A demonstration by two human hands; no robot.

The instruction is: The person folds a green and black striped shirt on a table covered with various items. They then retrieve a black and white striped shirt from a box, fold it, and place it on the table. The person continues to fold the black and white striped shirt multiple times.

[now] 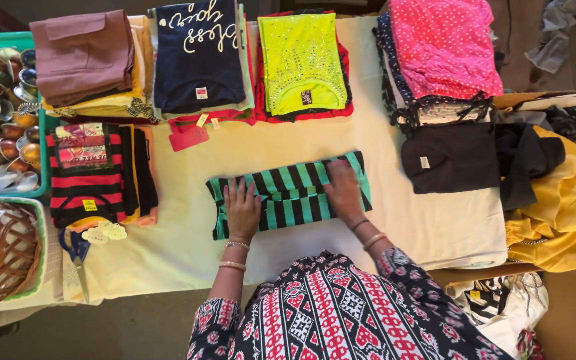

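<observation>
Striped green-and-black top (293,193) getting flattened mid-table (188,247)
Left hand (242,209) and right hand (343,192) both lie open, palms pressed flat, gripping nothing.

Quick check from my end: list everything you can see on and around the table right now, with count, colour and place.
striped garment: 1, teal and black, table centre, under both hands
neon top: 1, yellow-green, on a red pile, top centre
navy top: 1, dark blue, top of a pile, left of the neon top
brown garment: 1, on a yellow pile, top left
pink dotted garment: 1, on a pile, top right
red-black striped top: 1, left
black garment: 1, right
yellow cloth: 1, far right
scissors: 1, blue handles, lower left
wicker basket: 1, brown, left edge
metal bowls: many, left tray
left hand: flat on the striped garment
right hand: flat on the striped garment
</observation>
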